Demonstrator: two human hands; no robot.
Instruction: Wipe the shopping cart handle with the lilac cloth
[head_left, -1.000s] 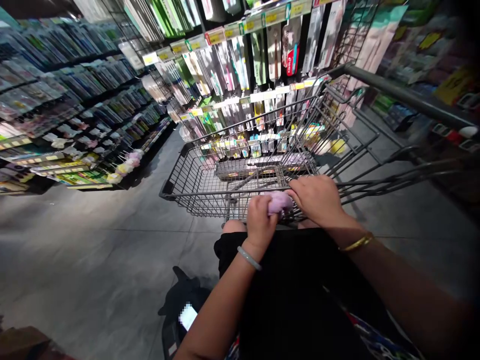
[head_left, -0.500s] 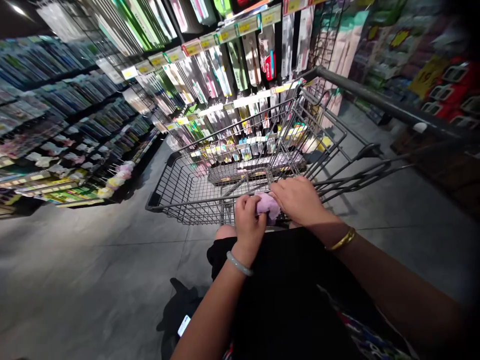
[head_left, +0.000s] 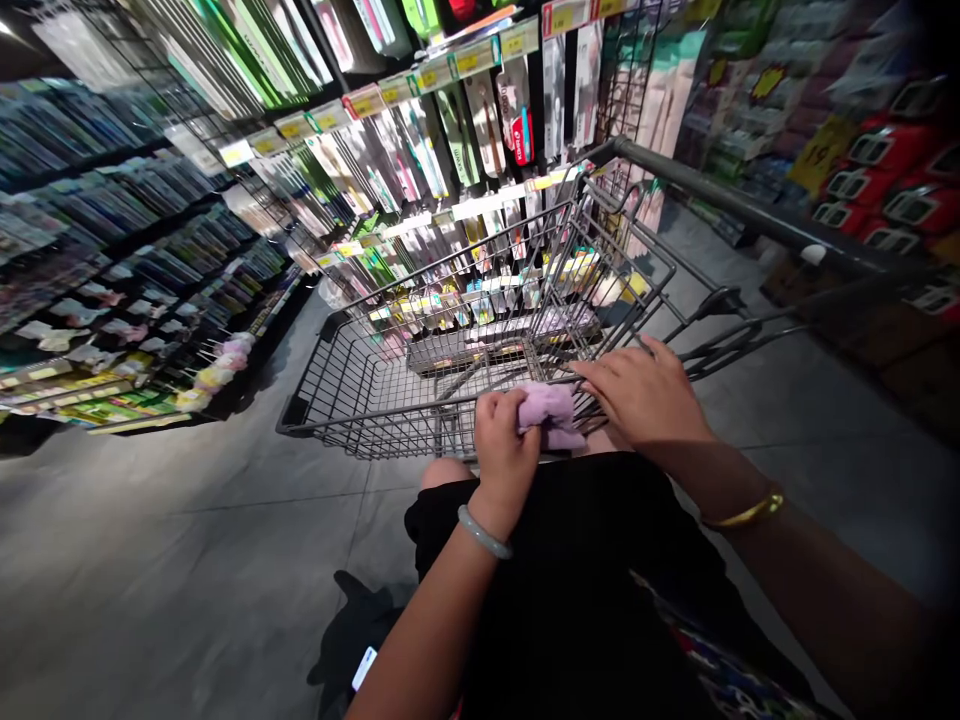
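A light purple cloth (head_left: 546, 408) is bunched over the near side rail of the grey wire shopping cart (head_left: 375, 412), just above my knees. My left hand (head_left: 501, 430) grips the cloth's left end, its fingers curled and the thumb below. On the cloth's right, my right hand (head_left: 645, 395) hovers at the rail with fingers stretched to the left and the thumb apart below them. Its fingertips are close to the cloth's right end; whether they touch the rail I cannot tell. The cart's basket opens away from me, beyond both hands.
Racks of packaged toothbrushes (head_left: 519, 120) with yellow price tags stand behind the cart. Another stocked shelf (head_left: 135, 240) runs along the left. The cart's handle (head_left: 720, 190) extends to the right, near red packages (head_left: 862, 180). A phone-like lit object (head_left: 364, 668) lies low by my left arm.
My right hand has moved right, off the cloth, and its fingers have spread. More of the cloth now shows. My left hand keeps its grip, and the view has shifted slightly.
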